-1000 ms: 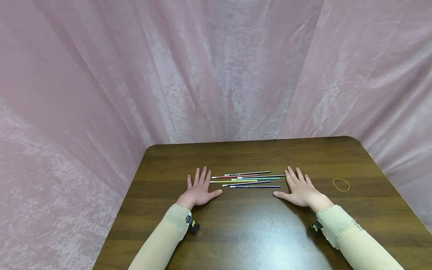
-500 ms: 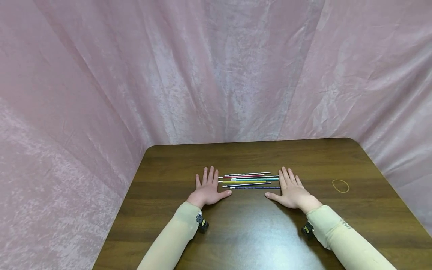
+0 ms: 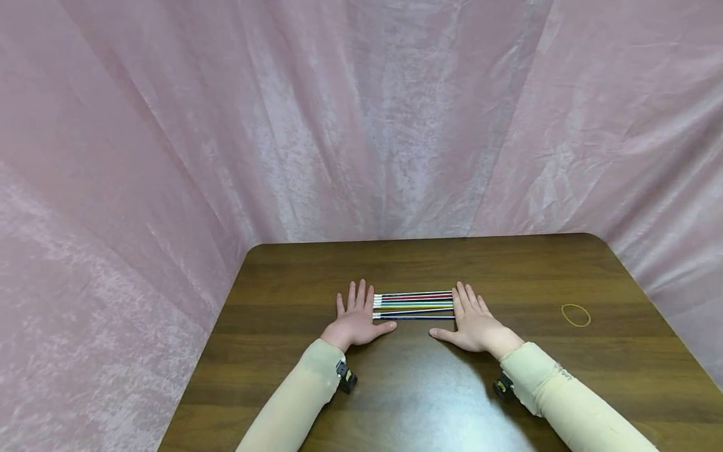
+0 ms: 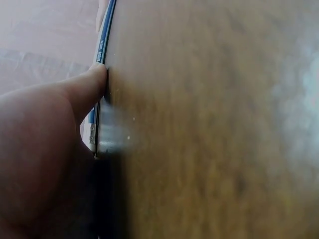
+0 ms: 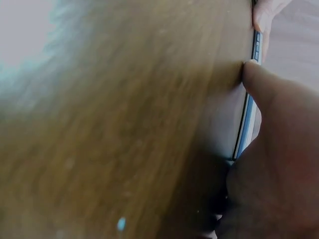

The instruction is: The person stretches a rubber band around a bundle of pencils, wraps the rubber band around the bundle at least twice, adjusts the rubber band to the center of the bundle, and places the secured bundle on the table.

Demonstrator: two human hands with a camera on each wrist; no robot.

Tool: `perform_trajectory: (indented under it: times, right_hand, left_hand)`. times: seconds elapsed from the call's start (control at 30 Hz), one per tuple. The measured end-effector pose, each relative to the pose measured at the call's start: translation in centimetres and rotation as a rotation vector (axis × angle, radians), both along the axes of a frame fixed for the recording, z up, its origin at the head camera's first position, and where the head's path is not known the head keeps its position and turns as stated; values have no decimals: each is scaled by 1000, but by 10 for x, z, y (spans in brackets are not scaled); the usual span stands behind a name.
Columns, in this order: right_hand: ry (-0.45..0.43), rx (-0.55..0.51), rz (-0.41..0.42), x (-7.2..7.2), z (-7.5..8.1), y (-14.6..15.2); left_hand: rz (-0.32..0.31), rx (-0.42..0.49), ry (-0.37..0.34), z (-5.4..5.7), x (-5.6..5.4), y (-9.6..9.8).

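Note:
Several pencils (image 3: 413, 301) in black, red, green, yellow and blue lie side by side across the table, their white eraser ends lined up at the left. My left hand (image 3: 356, 320) lies with straight fingers along those eraser ends, thumb pointing right in front of the row. At the opposite ends, my right hand (image 3: 473, 323) mirrors it, fingers straight and thumb pointing left. In the left wrist view a blue pencil (image 4: 103, 42) passes behind the thumb, its eraser end near the palm. The right wrist view shows the blue pencil (image 5: 245, 127) beyond the right thumb.
A yellow rubber band (image 3: 576, 315) lies on the brown wooden table (image 3: 418, 389), to the right of the right hand. Pink curtains (image 3: 361, 125) hang behind the table's far edge and along its sides.
Both hands have slid inward, the left rightward and the right leftward. The pencils, staggered before, now have their ends lined up between the hands.

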State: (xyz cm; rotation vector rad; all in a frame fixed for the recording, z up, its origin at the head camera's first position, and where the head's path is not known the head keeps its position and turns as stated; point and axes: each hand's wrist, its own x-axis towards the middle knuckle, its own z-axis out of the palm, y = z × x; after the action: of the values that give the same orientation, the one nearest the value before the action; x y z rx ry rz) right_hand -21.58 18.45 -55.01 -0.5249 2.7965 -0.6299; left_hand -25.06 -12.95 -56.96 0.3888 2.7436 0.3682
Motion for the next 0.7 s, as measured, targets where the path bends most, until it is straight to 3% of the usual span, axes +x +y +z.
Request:
perform_trajectory:
  times: [0.2, 0.3, 0.4, 0.57, 0.7]
  right_hand:
    - [-6, 37, 1, 2, 6, -1]
    - [-8, 21, -2, 2, 8, -1]
    - [-2, -2, 1, 1, 3, 1]
    - [27, 35, 10, -8, -15, 7]
    - [33, 29, 44, -15, -20, 14]
  left_hand:
    - [8, 4, -10, 1, 1, 1]
    - [7, -6, -16, 8, 4, 3]
    - [12, -14, -16, 15, 6, 5]
    - [13, 4, -8, 9, 2, 3]
    - [-3, 5, -4, 15, 3, 0]
